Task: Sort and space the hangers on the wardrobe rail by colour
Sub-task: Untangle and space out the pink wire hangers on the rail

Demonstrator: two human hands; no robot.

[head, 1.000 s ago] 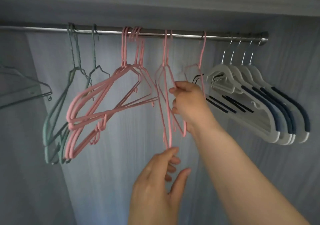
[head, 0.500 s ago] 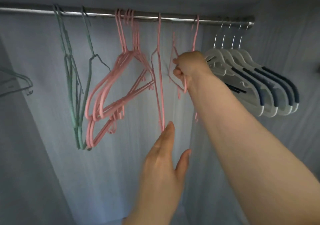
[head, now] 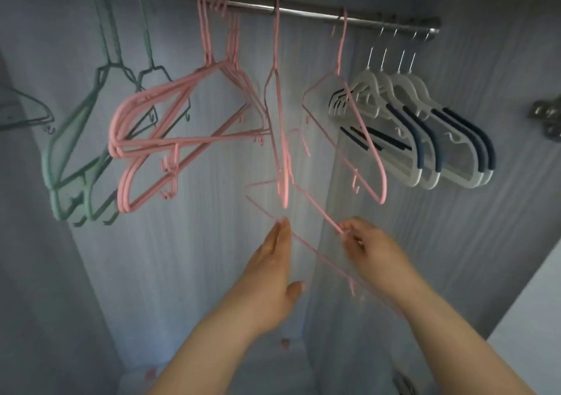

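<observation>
Shiny metal rail, matt coated hangers

We saw a rail (head: pixel 258 4) of smooth, shiny metal. The green hangers (head: pixel 50 167) and pink hangers (head: pixel 170 88) looked like thin wire under a matt coating. The loose pink hanger (head: pixel 318 209) was too blurred for us to judge its finish. The white hangers (head: pixel 368 80) looked like smooth matt plastic, with bright metal hooks (head: pixel 383 57) and dark blue, matt strips (head: pixel 479 139) on their shoulders. The wardrobe walls (head: pixel 182 258) showed a pale, matt, finely streaked grain.
</observation>
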